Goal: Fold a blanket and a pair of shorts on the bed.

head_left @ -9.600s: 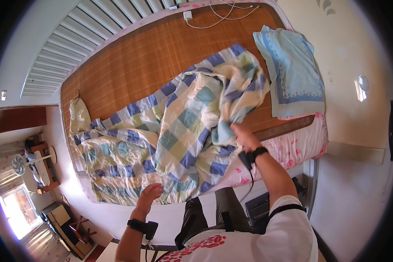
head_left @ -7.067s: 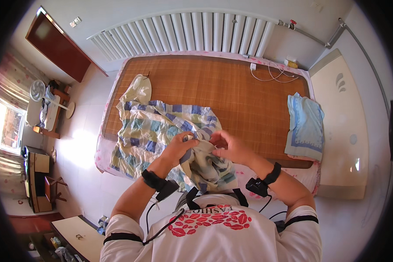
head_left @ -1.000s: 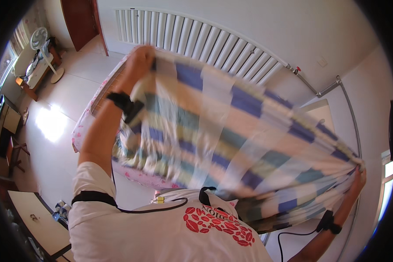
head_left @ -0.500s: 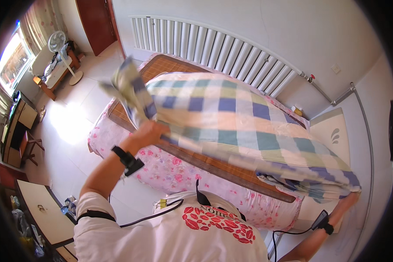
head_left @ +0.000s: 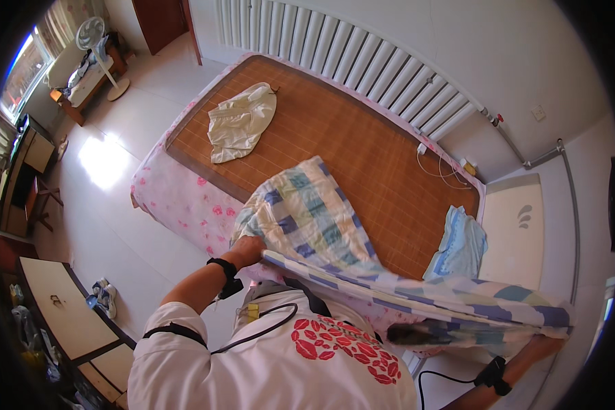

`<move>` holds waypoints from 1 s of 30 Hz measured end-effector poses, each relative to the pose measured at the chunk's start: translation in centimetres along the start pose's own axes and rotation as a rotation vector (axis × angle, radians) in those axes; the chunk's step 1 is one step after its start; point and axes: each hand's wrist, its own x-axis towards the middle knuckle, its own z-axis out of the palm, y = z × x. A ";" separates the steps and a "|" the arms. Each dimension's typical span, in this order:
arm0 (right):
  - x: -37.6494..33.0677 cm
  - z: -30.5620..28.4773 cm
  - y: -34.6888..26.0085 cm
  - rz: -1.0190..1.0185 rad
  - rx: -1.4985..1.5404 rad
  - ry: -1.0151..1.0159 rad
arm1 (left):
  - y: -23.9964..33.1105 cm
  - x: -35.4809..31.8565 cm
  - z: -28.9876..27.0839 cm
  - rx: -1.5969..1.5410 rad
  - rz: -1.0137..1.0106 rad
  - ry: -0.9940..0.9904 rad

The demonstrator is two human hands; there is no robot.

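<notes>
A blue, green and cream checked quilt (head_left: pixel 314 212) stretches between my hands along the near side of the bed. My left hand (head_left: pixel 247 250) is closed round its edge at the left. Far out to the right, my right hand (head_left: pixel 543 346) grips another edge, beside the cream headboard (head_left: pixel 516 239). Part of the quilt still lies on the brown woven mat (head_left: pixel 348 137); the rest hangs in a slack band between the hands. Cream shorts or a similar garment (head_left: pixel 242 123) lie crumpled towards the mat's far left. Near the headboard rests a light blue cloth or pillow (head_left: pixel 458 239).
A white radiator (head_left: pixel 348 55) runs along the wall behind the bed. A white charger cable (head_left: pixel 441 171) lies at the mat's far right edge. Pink floral bedding (head_left: pixel 178 198) drapes over the near side. Shoes (head_left: pixel 104 298) stand on the floor near a cabinet (head_left: pixel 58 307).
The quilt has been pulled back towards me off most of the mat, uncovering the cream garment, the blue cloth and the cable. Both hands have come lower in view, still gripping it.
</notes>
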 end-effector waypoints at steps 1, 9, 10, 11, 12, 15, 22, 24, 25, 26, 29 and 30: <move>0.3 -0.6 0.1 0.030 0.068 -0.045 | 0.2 -0.2 0.4 -0.005 -0.061 -0.035; 1.0 -3.9 4.2 0.343 0.432 0.113 | -2.7 -1.6 3.6 0.027 -0.197 0.101; 1.3 -4.2 4.0 0.359 0.482 0.137 | -2.8 -1.7 3.5 -0.003 -0.215 0.205; 1.6 -4.5 3.8 0.367 0.524 0.151 | -2.9 -1.6 3.5 -0.035 -0.231 0.309; 1.8 -4.7 3.5 0.373 0.572 0.157 | -3.1 -1.4 3.7 -0.102 -0.255 0.408; 2.8 -4.5 2.3 0.364 0.719 0.134 | -3.9 0.6 3.4 -0.200 -0.308 0.689; 4.4 0.5 -0.9 0.433 1.180 -0.274 | -1.0 4.2 -10.3 -0.571 -0.058 0.895; 3.9 2.0 -2.9 0.347 1.060 -0.438 | 2.7 3.4 -16.6 -0.504 0.112 0.925; 3.0 3.8 -3.5 0.267 0.954 -0.516 | 4.7 3.0 -18.9 -0.422 0.266 0.946; 2.6 4.1 -5.6 0.297 1.042 -0.561 | 6.0 3.1 -20.0 -0.357 0.399 0.965; 1.0 4.4 -12.1 0.243 1.120 -0.630 | 11.4 3.0 -22.6 -0.226 0.747 0.718; 0.3 4.7 -15.2 0.178 1.097 -0.756 | 12.8 2.7 -22.4 -0.181 0.752 0.623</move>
